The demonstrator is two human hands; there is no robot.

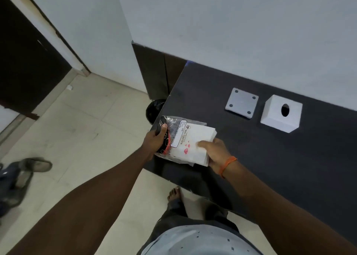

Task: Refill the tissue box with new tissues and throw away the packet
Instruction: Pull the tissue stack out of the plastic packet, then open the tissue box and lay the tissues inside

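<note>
Tissue packet (174,134): clear plastic with black and red print, held above the near corner of the dark table (270,167); one counted.
Packet contents: white tissue stack (195,144), partly inside, its right end protruding from the open side.
Left hand (156,139): closed around the packet's printed end, thumb on top.
Right hand (215,152): pinching the exposed end of the tissue stack, thumb above and fingers beneath; orange band (228,165) on the wrist.
Tissue box (281,115): white cube, standing on the table near the wall, well apart from both hands; one counted. Round opening on top shows only darkness; contents cannot be told.
Box base plate (242,105): white square with four dark corner dots, lying flat just beside the box, detached; one counted.
Bin (155,109): lined with a black bag, on the floor by the table's left edge, mostly hidden; contents not visible.
Floor: one bare foot (174,194) beneath the table edge; grey footwear (36,165) at far left.
</note>
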